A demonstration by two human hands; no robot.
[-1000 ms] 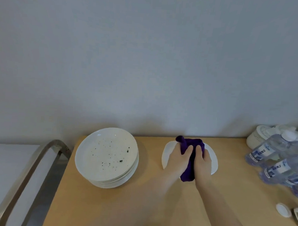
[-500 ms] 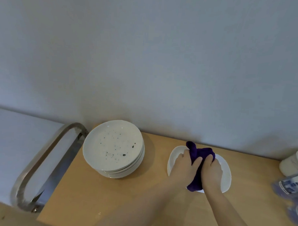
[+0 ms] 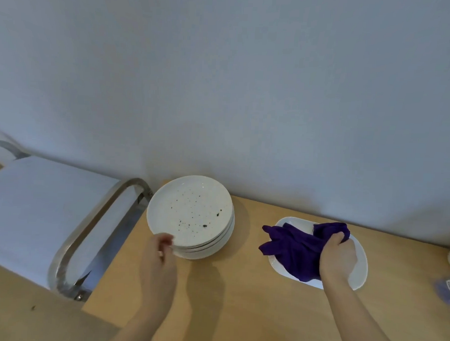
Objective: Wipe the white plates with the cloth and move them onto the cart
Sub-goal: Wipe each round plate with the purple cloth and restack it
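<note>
Whereas both hands were pressed together on the purple cloth (image 3: 296, 250) half a second ago, the head view now shows them parted. The left hand (image 3: 158, 260) has left the cloth and gone across to the stack of white plates (image 3: 191, 218) near the left end of the table (image 3: 238, 312). Its fingertips meet the near-left rim of the top plate; motion blur there makes it hard to say whether the grip has closed on the rim or only touches it, so I cannot tell. The right hand (image 3: 337, 255) has stayed on the oval plate (image 3: 359, 266) to the right, its grip bunched round the cloth, which has spread loosely over the plate's left half and hangs past its edge. The camera has also swung left, so the cart (image 3: 69, 230), with its metal handle and pale top, shows more fully just beside the table's left end, while the bottles have slid almost out of frame on the right.

For the task, this probably means that wiping of the oval plate is pausing or done, and the next speckled plate is being fetched. The top plate of the stack carries dark specks and so needs wiping. No plate is visible on the cart, so moving has not begun; the stack stands close to the cart, the oval plate well apart from it.
</note>
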